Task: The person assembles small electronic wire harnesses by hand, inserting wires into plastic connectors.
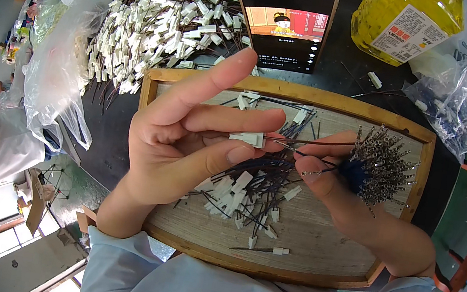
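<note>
My left hand (170, 142) pinches a small white plastic connector (248, 138) between thumb and fingers, its index finger raised and stretched out. A dark brown wire (321, 143) runs from the connector toward my right hand (345, 208). Between its thumb and fingers, the right hand grips thin dark wires, one with a metal tip pointing at the connector's end. A thick bundle of dark blue wires with silver crimp terminals (387, 169) fans out beside that hand; its grip on the bundle is partly hidden. Below the hands lie white connectors with wires (235, 194).
A wood-framed tray (290, 88) lies in front of me. Behind it stand a phone (283, 38) playing a video and a jug of yellow liquid (405, 26). A large heap of wired connectors (154, 31) and plastic bags (66, 54) occupy the left; another bag (464, 96) sits right. Other people are at far left.
</note>
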The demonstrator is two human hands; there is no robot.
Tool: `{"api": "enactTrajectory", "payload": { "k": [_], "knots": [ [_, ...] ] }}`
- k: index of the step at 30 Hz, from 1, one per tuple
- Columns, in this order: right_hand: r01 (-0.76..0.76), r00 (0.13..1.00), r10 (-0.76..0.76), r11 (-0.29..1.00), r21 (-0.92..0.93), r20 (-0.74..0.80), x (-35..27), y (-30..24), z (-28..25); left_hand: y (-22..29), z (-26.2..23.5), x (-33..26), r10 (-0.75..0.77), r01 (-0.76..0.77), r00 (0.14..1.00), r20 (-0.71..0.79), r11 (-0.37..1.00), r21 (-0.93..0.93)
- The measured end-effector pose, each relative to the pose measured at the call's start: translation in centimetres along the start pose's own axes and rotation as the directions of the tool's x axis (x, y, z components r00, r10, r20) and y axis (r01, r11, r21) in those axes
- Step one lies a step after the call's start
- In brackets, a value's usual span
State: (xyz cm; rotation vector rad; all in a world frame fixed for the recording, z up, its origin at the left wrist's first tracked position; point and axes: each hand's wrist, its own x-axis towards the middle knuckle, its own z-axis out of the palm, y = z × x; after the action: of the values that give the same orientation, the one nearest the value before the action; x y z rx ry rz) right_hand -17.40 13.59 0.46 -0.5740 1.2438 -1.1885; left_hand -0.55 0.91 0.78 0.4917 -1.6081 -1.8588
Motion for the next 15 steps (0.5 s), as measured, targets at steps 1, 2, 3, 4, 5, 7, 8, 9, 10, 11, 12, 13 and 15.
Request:
{"api": "enactTrajectory", "payload": {
  "k": [1, 2, 3, 4, 5, 7, 8, 9, 10, 11, 12, 13, 15],
  "knots": [
    [-0.002, 1.0, 0.002, 1.0, 0.0, 0.0, 0.0, 0.2, -0.1, -0.1, 0.2, 0.0, 0.009, -0.009, 1.0, -0.007, 1.0, -0.006],
    [0.032, 0.999, -0.031, 0.996, -0.089, 0.007, -0.1, 0.4, -0.2, -0.2, 0.3, 0.0, 0.018, -0.018, 1.0, -0.013, 1.0, -0.012],
    [0.066, 0.998, -0.064, 0.982, -0.177, 0.016, -0.1, 0.5, -0.2, -0.1, 0.0, 0.0, 0.017, -0.017, 1.0, -0.014, 1.0, -0.011],
    [0.064, 0.998, -0.062, 0.982, -0.176, 0.017, -0.1, 0.4, -0.2, -0.1, -0.6, 0.1, 0.039, -0.048, 0.995, 0.087, 0.994, 0.1],
    [0.017, 1.0, -0.015, 0.991, -0.135, 0.015, -0.1, 0.1, 0.0, -0.1, -1.0, 0.1, 0.049, -0.089, 0.981, 0.189, 0.975, 0.206],
    [-0.032, 0.999, 0.033, 0.995, -0.094, 0.015, 0.0, 0.0, 0.0, 0.4, -0.9, 0.4, 0.039, -0.113, 0.963, 0.265, 0.956, 0.269],
    [-0.034, 0.998, 0.038, 0.995, -0.094, 0.042, 0.1, 0.1, 0.0, 0.5, -0.9, 0.4, 0.023, -0.141, 0.941, 0.339, 0.933, 0.33],
    [-0.037, 0.997, 0.043, 0.995, -0.093, 0.07, 0.2, 0.2, 0.0, 0.4, -0.8, 0.4, 0.021, -0.139, 0.941, 0.337, 0.934, 0.33],
    [-0.039, 0.996, 0.046, 0.995, -0.092, 0.071, 0.3, 0.1, -0.1, 0.3, -0.6, 0.4, 0.037, -0.159, 0.945, 0.325, 0.921, 0.356],
    [-0.062, 0.992, 0.076, 0.988, -0.144, 0.1, 0.5, -0.2, -0.2, 0.3, -0.4, 0.4, 0.056, -0.181, 0.947, 0.316, 0.907, 0.381],
    [-0.082, 0.986, 0.108, 0.977, -0.196, 0.127, 0.5, -0.4, -0.2, 0.5, -0.5, 0.4, 0.056, -0.181, 0.947, 0.315, 0.906, 0.382],
    [-0.081, 0.986, 0.108, 0.977, -0.196, 0.128, 0.5, 0.1, -0.1, 0.7, -0.7, 0.5, 0.052, -0.227, 0.927, 0.372, 0.866, 0.445],
    [0.103, 0.989, -0.08, 0.978, -0.182, 0.125, 0.7, 1.5, -0.1, 0.9, -0.6, 0.5, 0.044, -0.278, 0.903, 0.428, 0.82, 0.501]
  ]
}}
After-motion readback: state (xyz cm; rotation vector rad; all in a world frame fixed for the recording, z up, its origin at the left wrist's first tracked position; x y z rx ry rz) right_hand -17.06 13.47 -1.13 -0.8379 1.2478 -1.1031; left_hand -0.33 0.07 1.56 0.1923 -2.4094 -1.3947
